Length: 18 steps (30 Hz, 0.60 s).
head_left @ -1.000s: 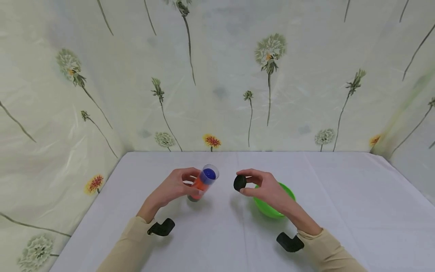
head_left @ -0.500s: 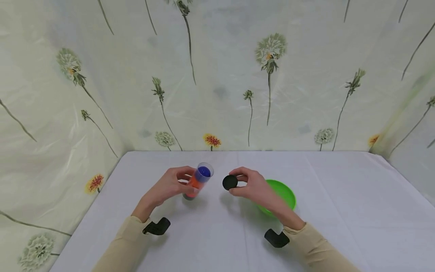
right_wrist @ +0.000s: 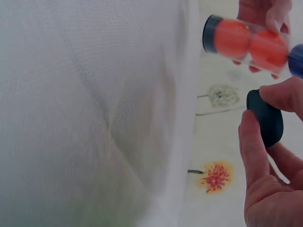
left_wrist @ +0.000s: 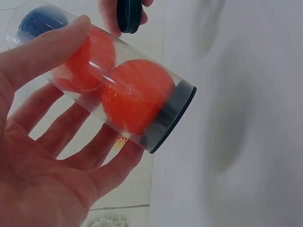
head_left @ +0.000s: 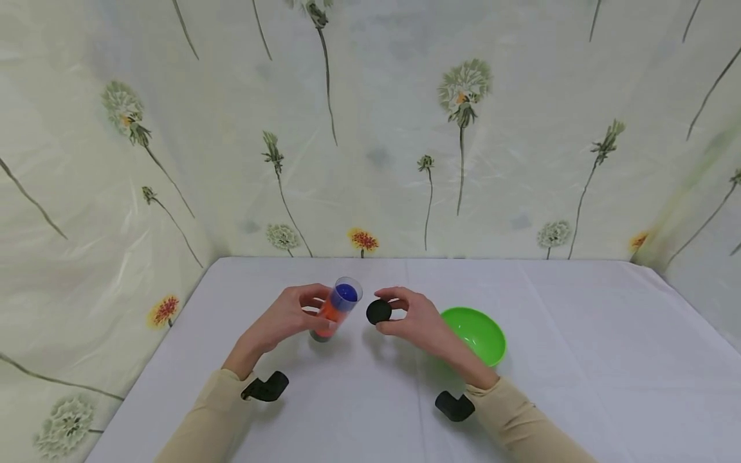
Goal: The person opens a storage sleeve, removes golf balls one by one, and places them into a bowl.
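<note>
Clear tube (head_left: 337,308) with orange balls (left_wrist: 137,97) and blue ball (left_wrist: 41,21) tilts, gripped by left hand (head_left: 289,316), near black cap (head_left: 379,312) pinched by right hand (head_left: 419,325), green bowl (head_left: 486,337) close by.

Light was diffuse and fairly dim, soft shadows fell on the white surface (head_left: 579,347), pale sheen streaked the backdrop (head_left: 370,116) at left, small glare spots marked the clear tube (left_wrist: 97,73), right wrist view looked hazy and soft.

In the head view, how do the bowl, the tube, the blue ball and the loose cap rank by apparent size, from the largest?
1. Bowl, although partly hidden
2. Tube
3. Loose cap and blue ball: too similar to rank surely
</note>
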Each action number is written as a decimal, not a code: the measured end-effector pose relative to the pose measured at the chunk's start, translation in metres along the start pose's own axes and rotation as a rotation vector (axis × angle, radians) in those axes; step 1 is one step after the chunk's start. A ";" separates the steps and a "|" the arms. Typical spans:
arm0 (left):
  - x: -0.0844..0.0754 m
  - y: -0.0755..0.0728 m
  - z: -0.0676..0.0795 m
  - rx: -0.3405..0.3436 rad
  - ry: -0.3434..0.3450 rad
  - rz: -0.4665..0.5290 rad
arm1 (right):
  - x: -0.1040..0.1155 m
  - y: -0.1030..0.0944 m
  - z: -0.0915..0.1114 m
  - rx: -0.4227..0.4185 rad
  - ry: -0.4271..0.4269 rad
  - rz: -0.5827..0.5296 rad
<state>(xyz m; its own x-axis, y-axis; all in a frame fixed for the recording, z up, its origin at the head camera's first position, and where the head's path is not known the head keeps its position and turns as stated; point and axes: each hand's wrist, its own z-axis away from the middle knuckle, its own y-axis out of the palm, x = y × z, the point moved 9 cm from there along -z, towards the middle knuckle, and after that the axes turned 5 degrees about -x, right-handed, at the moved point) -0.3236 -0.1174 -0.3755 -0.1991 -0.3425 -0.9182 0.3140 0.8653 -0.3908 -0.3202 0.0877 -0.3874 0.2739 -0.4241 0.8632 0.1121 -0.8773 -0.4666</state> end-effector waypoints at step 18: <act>0.006 -0.002 -0.001 -0.017 0.006 -0.017 | -0.015 0.010 -0.012 -0.096 0.119 0.059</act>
<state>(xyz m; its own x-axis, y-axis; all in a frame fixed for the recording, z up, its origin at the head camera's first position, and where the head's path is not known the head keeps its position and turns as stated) -0.3263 -0.1207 -0.3801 -0.2102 -0.3546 -0.9111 0.2945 0.8656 -0.4049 -0.3348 0.0820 -0.4026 0.1611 -0.4945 0.8541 0.0052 -0.8650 -0.5018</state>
